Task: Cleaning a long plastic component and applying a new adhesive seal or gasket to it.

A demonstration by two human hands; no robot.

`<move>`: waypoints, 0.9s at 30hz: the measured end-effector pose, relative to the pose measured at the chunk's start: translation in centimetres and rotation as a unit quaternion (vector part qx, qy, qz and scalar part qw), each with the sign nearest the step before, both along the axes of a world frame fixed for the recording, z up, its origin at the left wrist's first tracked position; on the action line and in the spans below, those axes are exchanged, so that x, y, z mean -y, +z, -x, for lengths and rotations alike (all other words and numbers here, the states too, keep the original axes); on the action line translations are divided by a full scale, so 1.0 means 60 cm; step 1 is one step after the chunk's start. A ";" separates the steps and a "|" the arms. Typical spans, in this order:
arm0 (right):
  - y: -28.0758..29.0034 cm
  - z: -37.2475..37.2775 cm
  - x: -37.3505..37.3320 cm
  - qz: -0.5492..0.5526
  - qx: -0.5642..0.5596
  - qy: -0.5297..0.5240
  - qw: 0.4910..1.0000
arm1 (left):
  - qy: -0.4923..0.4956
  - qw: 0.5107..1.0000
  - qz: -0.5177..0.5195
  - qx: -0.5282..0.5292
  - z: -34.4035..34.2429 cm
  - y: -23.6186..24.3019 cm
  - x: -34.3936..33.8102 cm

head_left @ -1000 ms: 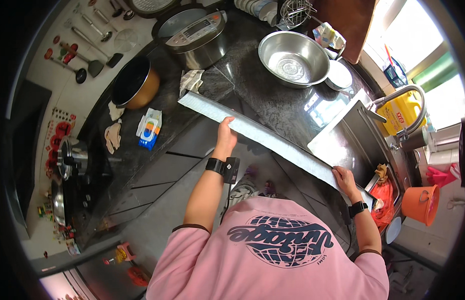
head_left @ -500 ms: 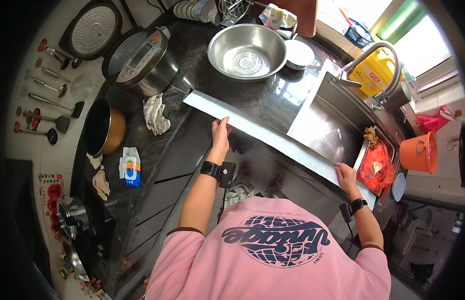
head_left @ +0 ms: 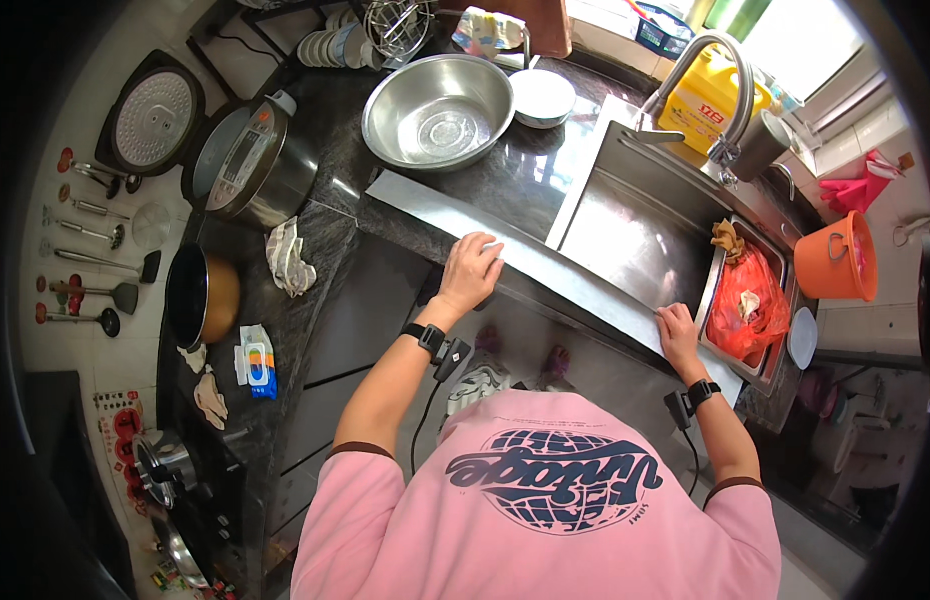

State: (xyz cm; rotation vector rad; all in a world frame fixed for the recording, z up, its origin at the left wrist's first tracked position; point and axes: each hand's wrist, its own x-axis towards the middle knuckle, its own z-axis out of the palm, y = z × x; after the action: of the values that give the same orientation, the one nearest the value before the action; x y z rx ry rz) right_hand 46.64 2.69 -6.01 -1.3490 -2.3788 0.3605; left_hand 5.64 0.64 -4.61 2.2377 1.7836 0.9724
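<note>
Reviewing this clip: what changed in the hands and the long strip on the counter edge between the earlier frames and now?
Little changed. The left hand and right hand keep pressing flat on the long grey strip along the counter's front edge, as before; nothing was picked up or released. Mainly the head camera shifted. The steel bowl, rice cooker and sink stayed put.

Your left hand is covering part of the long metal strip, and its fingertips are curling out of sight over the strip's far edge. Your right hand is hiding the strip beneath it. Your torso is blocking the floor and the table front below. The window is glaring out, and the wall utensils are bending, too small to tell apart.
</note>
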 end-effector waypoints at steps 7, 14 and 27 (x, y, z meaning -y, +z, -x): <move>-0.006 0.008 -0.002 -0.046 0.001 -0.008 0.999 | -0.041 0.994 0.047 -0.091 -0.019 -0.027 -0.014; -0.005 0.003 -0.010 -0.047 -0.014 -0.010 0.999 | -0.049 0.994 0.067 -0.076 -0.016 -0.021 -0.028; 0.003 0.006 -0.018 -0.006 -0.001 -0.001 1.000 | -0.027 0.995 0.013 -0.097 -0.020 -0.010 -0.053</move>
State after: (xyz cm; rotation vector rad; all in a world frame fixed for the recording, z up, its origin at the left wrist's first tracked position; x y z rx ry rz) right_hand 46.26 3.74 -5.86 -1.3460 -2.3733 0.3461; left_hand 6.82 3.80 -5.21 2.4231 1.7866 0.7389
